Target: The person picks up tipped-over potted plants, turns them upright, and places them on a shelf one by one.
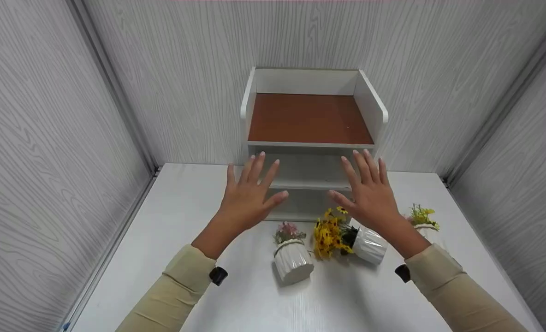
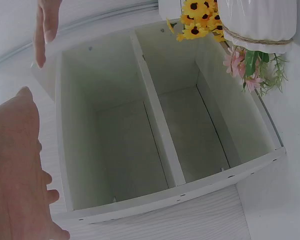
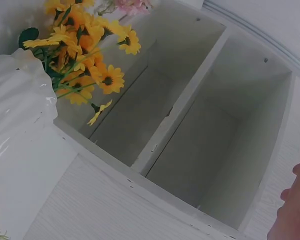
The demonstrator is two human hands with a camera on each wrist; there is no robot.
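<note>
Both hands are held in the air before a small white shelf unit (image 1: 310, 173), fingers spread and holding nothing. My left hand (image 1: 246, 200) is in front of the unit's left side, its back toward the head camera. Opposite it, my right hand (image 1: 372, 198) has the same pose. On the table below lie a white pot with pink flowers (image 1: 293, 262), tipped over, and a white pot (image 1: 370, 245) on its side with yellow flowers (image 1: 329, 235). Behind the right forearm, a third white pot holds yellow-green and pink flowers (image 1: 421, 216); the arm partly hides it.
The unit has a brown top board (image 1: 310, 119) with raised white sides and two compartments below, divided by a shelf board (image 2: 157, 110). It stands against the grey wood-grain back wall (image 1: 199, 83). Side walls (image 1: 38, 138) flank the white table (image 1: 162, 240).
</note>
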